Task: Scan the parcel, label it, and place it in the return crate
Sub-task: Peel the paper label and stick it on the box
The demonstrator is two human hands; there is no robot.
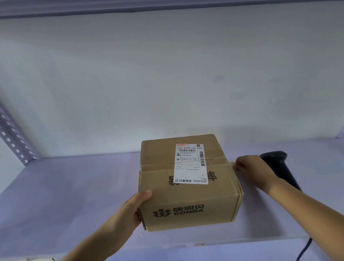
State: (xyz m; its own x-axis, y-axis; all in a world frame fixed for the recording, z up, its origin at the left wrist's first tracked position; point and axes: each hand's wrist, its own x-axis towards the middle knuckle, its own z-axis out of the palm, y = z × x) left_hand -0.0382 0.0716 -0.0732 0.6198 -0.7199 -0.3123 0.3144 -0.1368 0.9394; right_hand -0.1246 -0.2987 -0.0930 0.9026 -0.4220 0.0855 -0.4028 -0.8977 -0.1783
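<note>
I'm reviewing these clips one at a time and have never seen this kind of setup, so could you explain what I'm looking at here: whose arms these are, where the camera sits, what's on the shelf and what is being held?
There is no machine here. A person wears a wide-angle camera on the head, so the single picture looks forward and down along both bare arms.

The pale surface is a metal shelf against a plain wall. On it sits a brown cardboard box, the parcel, taped shut, with a white shipping label carrying barcodes on its top.

The left hand grips the box's near left corner, thumb on top. The right hand touches the box's right edge where the tape ends; it does not appear to hold anything.

Behind the right hand lies a dark handheld barcode scanner, its cable trailing off the shelf's front. It is not picked up yet. No return crate is in view.
</note>
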